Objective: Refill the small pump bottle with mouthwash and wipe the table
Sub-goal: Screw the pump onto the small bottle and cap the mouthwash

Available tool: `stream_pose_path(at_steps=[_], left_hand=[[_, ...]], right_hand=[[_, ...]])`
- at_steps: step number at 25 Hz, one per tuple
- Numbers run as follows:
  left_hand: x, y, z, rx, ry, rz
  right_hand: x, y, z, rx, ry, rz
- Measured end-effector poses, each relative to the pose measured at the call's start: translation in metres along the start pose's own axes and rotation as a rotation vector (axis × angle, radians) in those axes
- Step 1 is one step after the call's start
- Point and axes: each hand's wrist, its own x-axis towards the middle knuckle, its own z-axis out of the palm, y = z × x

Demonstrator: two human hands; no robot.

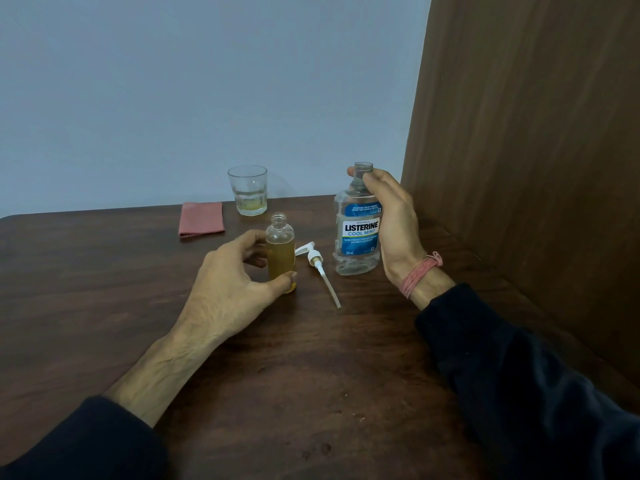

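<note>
A small clear bottle (281, 251), uncapped and mostly full of amber liquid, stands upright on the dark wooden table (311, 375). My left hand (235, 275) holds it from the left, thumb at its base and fingers behind it. Its white pump head with dip tube (320, 268) lies on the table just to the right. The large mouthwash bottle (358, 233), open-topped and almost empty, stands upright further right. My right hand (393, 226) grips it along its right side, fingers curled round the neck.
A glass tumbler (248, 190) with a little yellowish liquid stands at the table's back edge. A folded pink cloth (201, 219) lies to its left. A brown wooden panel (536, 150) walls off the right side; a pale wall is behind.
</note>
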Motion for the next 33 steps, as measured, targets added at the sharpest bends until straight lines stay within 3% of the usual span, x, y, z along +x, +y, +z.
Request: stream_pose_path(at_steps=[15,18,21,23,25,28,33], left_hand=[[0.0,0.001,0.001,0.03,-0.009,0.005],[0.001,0.0,0.002,0.029,-0.011,0.009],[0.001,-0.002,0.003,0.012,-0.003,0.009],[0.001,-0.003,0.003,0.028,0.011,0.0],[0.001,-0.005,0.002,0.048,0.041,-0.005],[0.001,-0.007,0.0,0.057,0.103,-0.008],[0.001,-0.009,-0.002,0.08,0.139,-0.024]], right_hand=[[-0.008,-0.007,0.001,-0.265,0.074,-0.209],[-0.014,-0.011,0.002,-0.476,0.176,-0.443],[-0.019,-0.017,0.002,-0.677,0.261,-0.806],[-0.025,-0.02,0.008,-0.753,0.192,-1.003],[-0.035,-0.019,0.018,-0.754,0.026,-1.082],[-0.053,-0.012,0.031,-0.802,-0.166,-0.975],[-0.063,-0.003,0.04,-1.108,-0.302,-0.609]])
